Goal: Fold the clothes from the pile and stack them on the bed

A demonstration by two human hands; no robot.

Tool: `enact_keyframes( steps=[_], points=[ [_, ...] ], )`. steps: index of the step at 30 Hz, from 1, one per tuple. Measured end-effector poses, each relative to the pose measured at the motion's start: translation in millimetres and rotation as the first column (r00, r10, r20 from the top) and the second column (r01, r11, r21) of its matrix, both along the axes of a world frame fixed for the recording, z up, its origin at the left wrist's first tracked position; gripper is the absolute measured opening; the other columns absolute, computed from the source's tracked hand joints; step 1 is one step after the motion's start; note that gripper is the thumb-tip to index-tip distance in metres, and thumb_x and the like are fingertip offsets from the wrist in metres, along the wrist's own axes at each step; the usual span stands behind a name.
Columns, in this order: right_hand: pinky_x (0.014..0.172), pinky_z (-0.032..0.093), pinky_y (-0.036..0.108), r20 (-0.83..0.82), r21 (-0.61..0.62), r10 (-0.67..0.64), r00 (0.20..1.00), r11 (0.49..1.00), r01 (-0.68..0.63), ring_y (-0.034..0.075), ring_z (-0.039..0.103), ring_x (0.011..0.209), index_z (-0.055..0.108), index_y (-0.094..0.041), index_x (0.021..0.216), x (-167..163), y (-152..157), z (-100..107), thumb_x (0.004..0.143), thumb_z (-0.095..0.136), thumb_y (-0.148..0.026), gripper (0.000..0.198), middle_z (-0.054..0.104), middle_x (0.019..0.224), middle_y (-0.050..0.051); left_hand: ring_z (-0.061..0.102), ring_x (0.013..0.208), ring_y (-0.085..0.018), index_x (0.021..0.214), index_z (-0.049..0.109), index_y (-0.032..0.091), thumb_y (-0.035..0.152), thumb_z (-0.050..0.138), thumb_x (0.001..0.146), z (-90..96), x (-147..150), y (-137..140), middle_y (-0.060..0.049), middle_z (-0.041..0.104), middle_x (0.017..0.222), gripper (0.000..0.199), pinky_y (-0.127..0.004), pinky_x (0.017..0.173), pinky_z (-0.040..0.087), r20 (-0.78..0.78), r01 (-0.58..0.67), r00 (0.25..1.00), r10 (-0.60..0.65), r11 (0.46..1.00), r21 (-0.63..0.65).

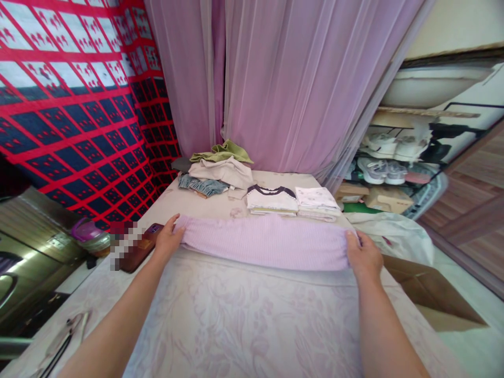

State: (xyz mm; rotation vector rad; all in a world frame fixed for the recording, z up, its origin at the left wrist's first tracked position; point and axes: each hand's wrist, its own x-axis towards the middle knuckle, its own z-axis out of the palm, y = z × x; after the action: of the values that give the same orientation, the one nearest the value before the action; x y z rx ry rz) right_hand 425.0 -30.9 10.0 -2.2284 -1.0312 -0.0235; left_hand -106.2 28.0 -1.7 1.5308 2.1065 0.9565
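A lilac ribbed knit garment (pixel 263 244) is stretched sideways in a long folded strip over the bed-like surface. My left hand (pixel 168 242) pinches its left end, with the thumb on top. At the opposite end, my right hand (pixel 363 256) grips the cloth between thumb and fingers. Just beyond the knit lie a folded white shirt with a dark collar (pixel 271 199) and a folded pale printed garment (pixel 317 199), each on a small stack. A phone in a brown case (pixel 142 249) rests beside my left hand, partly blurred out.
A loose heap of clothes holds a green garment (pixel 222 152), a beige one (pixel 220 172) and a denim piece (pixel 202 185). Eyeglasses (pixel 65 336) lie at lower left. On the right are a cardboard box (pixel 429 289) and a shelf with sneakers (pixel 381 170). Lilac curtains (pixel 283 89) hang behind.
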Motion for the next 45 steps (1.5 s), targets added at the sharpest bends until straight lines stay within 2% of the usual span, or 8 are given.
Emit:
enact_keyframes(
  steps=[5, 11, 18, 23, 28, 35, 40, 45],
  points=[
    [0.078, 0.049, 0.038, -0.030, -0.276, 0.107, 0.994, 0.955, -0.111, 0.029, 0.064, 0.094, 0.064, -0.013, 0.117, 8.9, 8.7, -21.9, 0.085, 0.039, -0.049, 0.055, 0.070, 0.103, 0.015, 0.062, 0.103, -0.022, 0.136, 0.046, 0.015, 0.025, 0.049, 0.084, -6.8, 9.2, -5.8, -0.012, 0.061, 0.124, 0.052, -0.034, 0.093, 0.047, -0.103, 0.056, 0.993, -0.060, 0.997, -0.046],
    [0.074, 0.051, 0.042, 0.098, -0.432, 0.118, 0.988, 0.899, -0.065, 0.031, 0.066, 0.089, 0.065, -0.017, 0.115, 4.5, 1.0, -23.5, 0.085, 0.034, -0.061, 0.061, 0.070, 0.098, 0.017, 0.059, 0.107, -0.024, 0.128, 0.054, 0.019, 0.031, 0.049, 0.083, -15.0, 8.9, -15.5, -0.010, 0.057, 0.126, 0.047, -0.036, 0.098, 0.046, -0.148, 0.076, 0.986, -0.070, 0.996, 0.035],
    [0.078, 0.048, 0.048, 0.181, -0.411, 0.070, 0.981, 0.911, 0.010, 0.036, 0.062, 0.099, 0.050, -0.014, 0.133, -14.7, -10.5, -11.7, 0.087, 0.034, -0.058, 0.066, 0.064, 0.112, 0.021, 0.060, 0.102, -0.022, 0.126, 0.057, 0.016, 0.021, 0.044, 0.081, -10.8, 14.4, -16.5, -0.012, 0.058, 0.118, 0.047, -0.035, 0.098, 0.046, -0.209, 0.029, 0.978, -0.018, 0.998, 0.047],
    [0.086, 0.045, 0.044, 0.299, -0.193, 0.191, 0.935, 0.972, -0.137, 0.031, 0.057, 0.106, 0.057, -0.015, 0.125, -30.9, 3.2, 2.4, 0.089, 0.036, -0.043, 0.050, 0.061, 0.118, 0.017, 0.047, 0.125, -0.025, 0.121, 0.061, 0.022, 0.022, 0.041, 0.085, -7.7, 27.9, -28.4, -0.008, 0.055, 0.133, 0.040, -0.041, 0.108, 0.034, -0.432, 0.143, 0.898, -0.081, 0.983, 0.113],
    [0.081, 0.046, 0.028, 0.185, -0.172, 0.557, 0.810, 0.829, -0.532, 0.018, 0.063, 0.089, 0.069, -0.026, 0.102, -97.0, 47.7, 8.2, 0.089, 0.043, -0.031, 0.030, 0.068, 0.105, 0.004, 0.037, 0.135, -0.029, 0.123, 0.061, 0.021, 0.034, 0.040, 0.091, -8.7, 43.7, -28.3, -0.008, 0.053, 0.138, 0.041, -0.051, 0.114, 0.017, -0.528, 0.339, 0.800, -0.285, 0.941, 0.005],
    [0.095, 0.040, 0.031, 0.191, -0.282, 0.743, 0.641, 0.667, -0.689, 0.021, 0.058, 0.105, 0.070, -0.022, 0.103, -153.8, 86.9, -13.2, 0.089, 0.048, -0.023, 0.026, 0.068, 0.109, 0.006, 0.032, 0.138, -0.027, 0.132, 0.054, 0.023, 0.040, 0.039, 0.092, -22.1, 31.9, -38.1, -0.006, 0.047, 0.143, 0.046, -0.048, 0.114, 0.020, -0.460, 0.434, 0.774, -0.435, 0.893, -0.115],
    [0.095, 0.039, 0.032, 0.185, -0.241, 0.702, 0.688, 0.711, -0.661, 0.021, 0.057, 0.105, 0.069, -0.020, 0.104, -147.2, 93.9, -35.6, 0.088, 0.051, -0.027, 0.025, 0.068, 0.108, 0.006, 0.034, 0.137, -0.027, 0.128, 0.057, 0.024, 0.043, 0.045, 0.090, -20.0, 25.8, -44.2, -0.007, 0.049, 0.142, 0.044, -0.049, 0.114, 0.020, -0.403, 0.450, 0.800, -0.445, 0.889, -0.089],
    [0.088, 0.041, 0.028, 0.098, -0.232, 0.711, 0.697, 0.697, -0.678, 0.018, 0.058, 0.095, 0.069, -0.021, 0.090, -140.2, 103.6, -40.9, 0.086, 0.051, -0.024, 0.019, 0.069, 0.097, 0.003, 0.028, 0.140, -0.030, 0.107, 0.068, 0.030, 0.047, 0.061, 0.080, -16.1, 20.6, -46.4, -0.004, 0.047, 0.144, 0.032, -0.054, 0.114, 0.015, -0.322, 0.554, 0.766, -0.557, 0.825, -0.109]
  ],
)
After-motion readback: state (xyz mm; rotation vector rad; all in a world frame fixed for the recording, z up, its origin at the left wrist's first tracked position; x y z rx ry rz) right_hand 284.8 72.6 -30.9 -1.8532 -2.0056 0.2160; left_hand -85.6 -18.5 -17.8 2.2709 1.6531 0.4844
